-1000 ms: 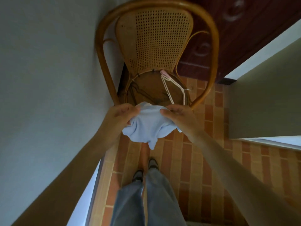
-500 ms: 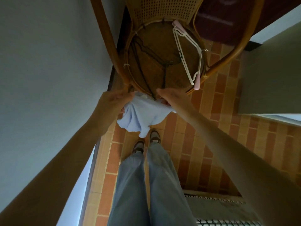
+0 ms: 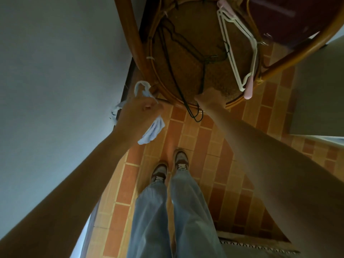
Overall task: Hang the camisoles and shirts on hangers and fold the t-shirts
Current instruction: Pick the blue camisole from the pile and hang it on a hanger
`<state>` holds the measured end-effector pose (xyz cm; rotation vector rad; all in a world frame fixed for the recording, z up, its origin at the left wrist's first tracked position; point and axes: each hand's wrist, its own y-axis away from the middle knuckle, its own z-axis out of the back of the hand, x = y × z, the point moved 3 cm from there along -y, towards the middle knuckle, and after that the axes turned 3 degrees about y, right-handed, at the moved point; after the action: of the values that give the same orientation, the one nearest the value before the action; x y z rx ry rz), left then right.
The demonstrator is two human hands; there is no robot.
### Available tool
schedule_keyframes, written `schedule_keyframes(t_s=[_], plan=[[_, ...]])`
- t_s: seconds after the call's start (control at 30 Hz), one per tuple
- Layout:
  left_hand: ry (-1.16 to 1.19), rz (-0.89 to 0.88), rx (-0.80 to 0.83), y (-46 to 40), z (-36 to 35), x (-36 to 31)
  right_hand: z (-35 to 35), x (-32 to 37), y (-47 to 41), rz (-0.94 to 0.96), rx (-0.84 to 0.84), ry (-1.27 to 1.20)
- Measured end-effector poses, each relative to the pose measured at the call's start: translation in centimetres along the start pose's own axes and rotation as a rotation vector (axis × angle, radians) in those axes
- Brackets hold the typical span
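My left hand [image 3: 137, 114] grips a bunched light blue camisole [image 3: 152, 131]. A strap loop sticks up above the fist and the rest hangs below it. My right hand [image 3: 210, 97] reaches onto the front of the wicker chair seat [image 3: 234, 103] and touches the lower end of a black wire hanger [image 3: 178, 43]. The right fingers are hidden behind the hand. The black hanger's hook hangs over the seat's front edge. White hangers [image 3: 236, 53] and a pink one [image 3: 248, 88] lie on the seat's right side.
The chair's curved wooden frame [image 3: 130, 34] rises on the left against a grey wall [image 3: 55, 71]. A dark red cabinet [image 3: 279, 15] stands behind it. My legs and shoes [image 3: 167, 170] are on the orange tiled floor, with a rug edge [image 3: 260, 244] at lower right.
My right hand has let go of the camisole and moved up onto the chair seat at the black hanger. The left hand now holds the camisole alone, bunched and shifted left.
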<state>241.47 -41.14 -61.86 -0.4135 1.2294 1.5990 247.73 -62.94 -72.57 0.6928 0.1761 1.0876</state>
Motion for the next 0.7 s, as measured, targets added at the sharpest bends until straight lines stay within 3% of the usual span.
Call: schedule_keyframes(t_s=[0.23, 0.33, 0.7], plan=[[0.094, 0.055, -0.039, -1.3, -1.9, 2.8, -1.9, -0.2, -2.0, -0.081, -0.093, 0.266], [0.167, 0.087, 0.003, -1.2, -2.7, 3.4, -2.4, -0.9, -2.4, -0.059, -0.044, 0.322], [0.196, 0.071, 0.001, 0.7, -4.6, 2.1, -3.2, -2.0, -3.1, 0.011, -0.014, 0.297]])
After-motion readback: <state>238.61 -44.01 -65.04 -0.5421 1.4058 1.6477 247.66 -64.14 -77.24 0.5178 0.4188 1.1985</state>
